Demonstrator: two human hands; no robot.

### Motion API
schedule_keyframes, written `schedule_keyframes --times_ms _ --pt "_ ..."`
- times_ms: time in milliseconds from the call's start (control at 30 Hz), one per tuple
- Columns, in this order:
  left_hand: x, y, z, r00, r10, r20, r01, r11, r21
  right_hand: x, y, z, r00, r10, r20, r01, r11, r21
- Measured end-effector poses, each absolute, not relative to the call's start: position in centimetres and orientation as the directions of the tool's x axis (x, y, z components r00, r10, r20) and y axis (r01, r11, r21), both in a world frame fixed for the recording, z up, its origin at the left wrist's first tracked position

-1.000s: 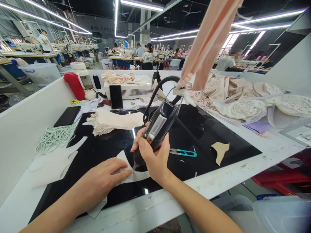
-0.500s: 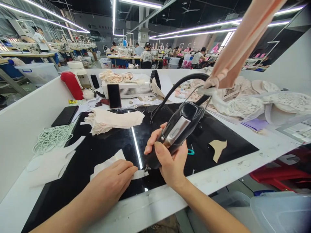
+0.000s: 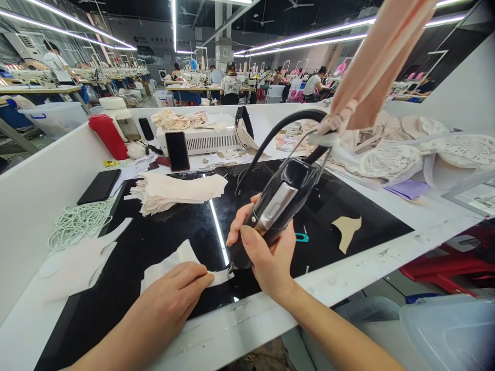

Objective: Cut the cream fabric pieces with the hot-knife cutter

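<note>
My right hand point(image 3: 266, 255) is wrapped round a black and silver hand-held cutting tool point(image 3: 276, 203), held tilted with its tip down at the right end of a pale fabric piece point(image 3: 176, 260). A black cord point(image 3: 270, 139) runs up from the tool to a hanging pink strap point(image 3: 381, 56). My left hand point(image 3: 172, 299) lies flat on the fabric piece, fingers together, pressing it onto the glossy black work surface point(image 3: 185, 226).
A stack of cut beige pieces point(image 3: 174, 190) lies behind. Teal snips point(image 3: 302, 237) and a tan scrap point(image 3: 347, 230) lie right. White cord coil point(image 3: 77, 221), dark phone point(image 3: 99, 186), red bottle point(image 3: 109, 136), white box point(image 3: 209, 139) sit left and back. Lace pieces point(image 3: 390, 162) pile right. People work beyond.
My right hand and the tool moved right along the fabric edge, then steadied. The left hand slid a little to follow, still flat on the piece.
</note>
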State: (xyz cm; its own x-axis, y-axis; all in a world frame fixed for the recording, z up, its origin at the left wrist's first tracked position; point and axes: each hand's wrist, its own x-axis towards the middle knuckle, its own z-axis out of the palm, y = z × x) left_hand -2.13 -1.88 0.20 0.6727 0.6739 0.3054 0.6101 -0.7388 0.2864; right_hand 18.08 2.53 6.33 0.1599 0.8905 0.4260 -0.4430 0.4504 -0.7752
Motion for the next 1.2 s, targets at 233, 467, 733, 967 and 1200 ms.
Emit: schedule_keyframes --times_ms 233,467,733,967,1200 --pt "-1.8 -2.0 0.6 0.669 0.660 0.342 0.588 -0.751 0.299 16.7 3.1 6.6 0.118 0.890 0.440 -0.457 0.442 -0.772" --pt "-1.8 -2.1 0.2 0.680 0.650 0.340 0.579 -0.760 0.295 15.8 3.2 6.3 0.080 0.898 0.432 -0.431 0.422 -0.798" --pt "-1.9 -2.1 0.3 0.683 0.665 0.302 0.603 -0.747 0.280 15.6 3.3 6.4 0.167 0.909 0.382 -0.340 0.417 -0.843" --pt "-2.0 -2.3 0.1 0.664 0.675 0.321 0.617 -0.738 0.274 15.1 3.5 6.5 0.113 0.910 0.400 -0.441 0.406 -0.800" --pt "-1.9 -2.4 -0.1 0.641 0.688 0.341 0.633 -0.725 0.272 14.9 3.3 6.3 0.155 0.918 0.365 -0.360 0.397 -0.844"
